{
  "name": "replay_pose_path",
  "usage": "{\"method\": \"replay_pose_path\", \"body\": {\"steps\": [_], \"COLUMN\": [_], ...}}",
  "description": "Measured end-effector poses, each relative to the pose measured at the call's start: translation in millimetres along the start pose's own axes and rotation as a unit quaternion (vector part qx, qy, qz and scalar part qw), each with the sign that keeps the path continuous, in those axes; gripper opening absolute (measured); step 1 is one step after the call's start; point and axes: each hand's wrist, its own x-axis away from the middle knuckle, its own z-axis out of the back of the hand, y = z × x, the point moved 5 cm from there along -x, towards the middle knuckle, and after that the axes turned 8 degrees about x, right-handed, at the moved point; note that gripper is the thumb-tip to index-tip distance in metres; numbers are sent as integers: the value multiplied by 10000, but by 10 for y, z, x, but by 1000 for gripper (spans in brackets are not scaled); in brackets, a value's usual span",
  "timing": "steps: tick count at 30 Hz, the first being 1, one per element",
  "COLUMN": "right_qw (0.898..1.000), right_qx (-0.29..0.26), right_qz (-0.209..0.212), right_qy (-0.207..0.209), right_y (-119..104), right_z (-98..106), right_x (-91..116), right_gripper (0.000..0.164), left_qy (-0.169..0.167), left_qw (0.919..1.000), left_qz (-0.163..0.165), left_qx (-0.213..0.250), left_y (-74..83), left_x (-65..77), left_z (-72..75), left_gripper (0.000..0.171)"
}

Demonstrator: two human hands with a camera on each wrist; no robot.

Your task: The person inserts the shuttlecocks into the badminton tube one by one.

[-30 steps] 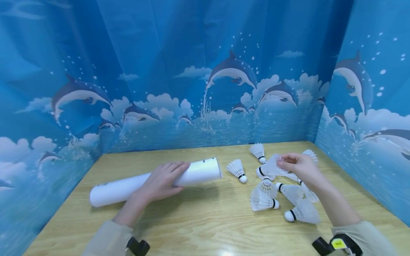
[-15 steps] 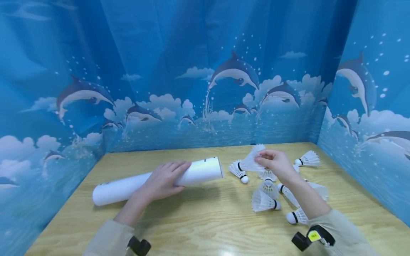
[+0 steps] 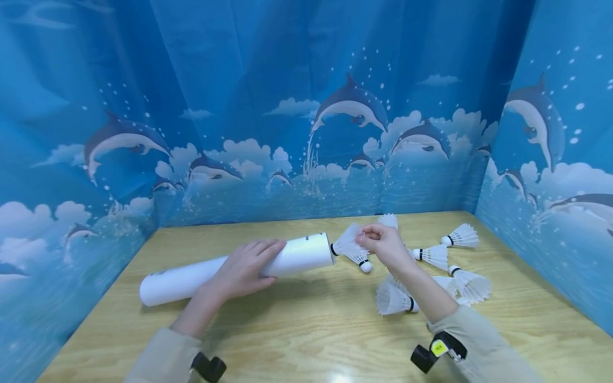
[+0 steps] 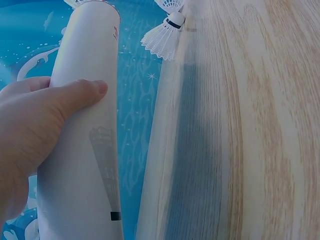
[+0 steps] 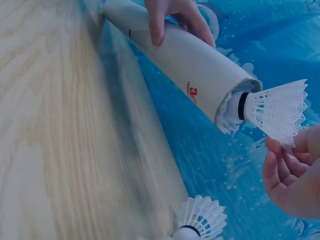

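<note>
Dolphin-print curtain (image 3: 268, 96), wooden desk (image 3: 297, 340): I log one white tube (image 3: 187, 277) between left edge and mid-desk, clasped by the left grip (image 3: 246, 271); one shuttlecock (image 3: 347, 242), right grip (image 3: 385, 247) pinching its skirt, cork at the tube's mouth; another shuttlecock (image 5: 229, 116) inside; loose shuttlecocks (image 3: 433, 256) rightward, seemingly yet to load.

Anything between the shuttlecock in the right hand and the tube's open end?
Nothing visible outside: the held shuttlecock has its head at the open end of the tube. There, a white jagged rim shows, probably another shuttlecock's skirt.
</note>
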Motion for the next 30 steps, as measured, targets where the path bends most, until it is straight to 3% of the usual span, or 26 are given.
{"method": "replay_pose_path", "body": {"steps": [7, 14, 25, 30], "right_qw": [9997, 9996, 9920, 9919], "right_qx": [-172, -86, 1120, 1082], "right_qz": [-184, 159, 344, 301], "right_qy": [70, 196, 480, 596], "right_y": [52, 26, -12, -5], "right_z": [-130, -241, -249, -256], "right_x": [-34, -66, -53, -64], "right_gripper": [24, 23, 16, 9], "left_qy": [20, 22, 11, 35], "left_qw": [10000, 10000, 10000, 10000], "left_qz": [-36, -31, -38, -46], "left_qx": [4, -5, -23, -60], "left_y": [2, 6, 14, 11], "left_x": [-6, -10, -13, -10], "left_z": [4, 8, 1, 18], "left_gripper": [77, 77, 79, 79]}}
